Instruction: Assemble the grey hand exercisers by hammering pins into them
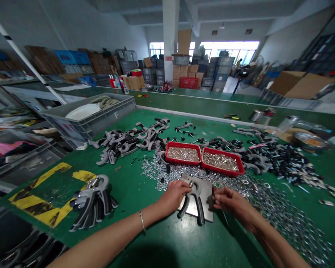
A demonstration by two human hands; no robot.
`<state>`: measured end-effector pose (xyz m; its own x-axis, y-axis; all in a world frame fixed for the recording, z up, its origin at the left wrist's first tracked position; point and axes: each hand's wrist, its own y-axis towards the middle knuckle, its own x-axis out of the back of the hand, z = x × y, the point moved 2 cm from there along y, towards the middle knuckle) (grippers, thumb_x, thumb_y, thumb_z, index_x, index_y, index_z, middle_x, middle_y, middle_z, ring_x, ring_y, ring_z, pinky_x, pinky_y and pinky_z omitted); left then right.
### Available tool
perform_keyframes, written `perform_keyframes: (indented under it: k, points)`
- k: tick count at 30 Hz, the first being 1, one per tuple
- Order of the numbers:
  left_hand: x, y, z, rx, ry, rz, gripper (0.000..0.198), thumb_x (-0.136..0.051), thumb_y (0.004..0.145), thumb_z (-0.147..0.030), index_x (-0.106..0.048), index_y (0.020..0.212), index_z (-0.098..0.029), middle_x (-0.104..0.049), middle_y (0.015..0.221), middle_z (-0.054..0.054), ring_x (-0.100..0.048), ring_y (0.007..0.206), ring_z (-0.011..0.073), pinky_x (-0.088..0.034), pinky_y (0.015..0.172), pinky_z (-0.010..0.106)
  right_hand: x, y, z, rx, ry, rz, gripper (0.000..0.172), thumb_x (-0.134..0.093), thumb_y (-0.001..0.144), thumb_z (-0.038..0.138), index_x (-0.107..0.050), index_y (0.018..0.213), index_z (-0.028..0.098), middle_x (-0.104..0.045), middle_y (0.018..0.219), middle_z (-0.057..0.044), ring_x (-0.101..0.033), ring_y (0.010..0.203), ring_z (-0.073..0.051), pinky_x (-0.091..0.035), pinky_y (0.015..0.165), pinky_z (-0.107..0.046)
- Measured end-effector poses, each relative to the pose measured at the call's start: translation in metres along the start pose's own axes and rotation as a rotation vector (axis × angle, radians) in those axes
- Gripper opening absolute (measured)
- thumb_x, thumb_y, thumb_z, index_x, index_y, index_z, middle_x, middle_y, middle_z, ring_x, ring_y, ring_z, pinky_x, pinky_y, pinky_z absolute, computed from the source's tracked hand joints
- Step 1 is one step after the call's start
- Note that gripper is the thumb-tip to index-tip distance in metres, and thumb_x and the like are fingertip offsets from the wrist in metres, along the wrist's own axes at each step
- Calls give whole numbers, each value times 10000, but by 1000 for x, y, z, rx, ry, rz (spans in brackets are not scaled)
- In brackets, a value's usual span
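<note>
A grey and black hand-grip exerciser point(194, 201) lies on a small metal plate point(206, 193) on the green table. My left hand point(174, 195) is closed on the exerciser's upper left part. At the plate's right edge, my right hand point(226, 199) has its fingers pinched together on something too small to make out. Loose washers point(268, 201) are spread across the table around the plate and off to the right.
Two red trays point(203, 158) of small metal parts sit just behind the plate. Unassembled grip handles point(128, 143) are heaped at back left, finished grips point(93, 201) at front left, black parts point(290, 160) at right. A grey crate point(100, 119) stands far left.
</note>
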<state>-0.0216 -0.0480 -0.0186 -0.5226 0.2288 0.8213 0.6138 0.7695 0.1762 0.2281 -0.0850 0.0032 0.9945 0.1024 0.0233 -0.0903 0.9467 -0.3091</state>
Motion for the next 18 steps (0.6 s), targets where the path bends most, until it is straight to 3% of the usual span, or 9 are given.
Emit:
perform_keyframes:
  k: [3,7,9,12,15,18]
  points:
    - [25,25,2,30,20,0,224,-518,950,-184,-695,1085,-202,-684,1111,49,-591,1065,186,-421,969,327,-15,-26,-17,-197,203,132,230,-797,755,349,-664,827,175,-681,840,-37,-672,776,-158,-572,794,-329]
    - [68,82,19,116,328,-9,255,-461,985,-201,-673,1125,-185,-660,1153,87,-573,1144,208,-409,1019,365,-30,-24,-12,-163,82,113,244,-725,815,407,-649,813,176,-636,739,-6,-624,664,-142,-550,698,-307]
    - [80,110,34,186,383,27,218,-495,969,-185,-688,1051,-122,-668,1103,132,-596,1117,245,-434,1003,417,-37,-13,-5,-19,-138,41,251,-664,851,430,-638,799,185,-631,708,-14,-613,647,-169,-530,675,-331]
    - [81,140,57,287,408,86,231,-591,941,-274,-646,1084,-101,-656,1106,119,-633,1027,236,-514,916,439,-48,5,4,350,-584,-75,218,-577,904,383,-650,823,195,-656,804,-59,-625,785,-230,-506,766,-385]
    - [73,150,73,341,404,118,331,-609,933,-345,-588,1190,-137,-620,1178,97,-634,1004,216,-553,857,419,-60,18,0,601,-853,-71,215,-495,958,326,-660,897,202,-658,929,-86,-608,906,-247,-491,850,-405]
    - [66,146,81,351,381,92,328,-608,934,-339,-590,1190,-134,-617,1184,103,-631,1016,221,-550,867,423,-65,26,-12,676,-991,-79,213,-471,980,301,-649,931,196,-649,948,-91,-605,908,-237,-504,837,-387]
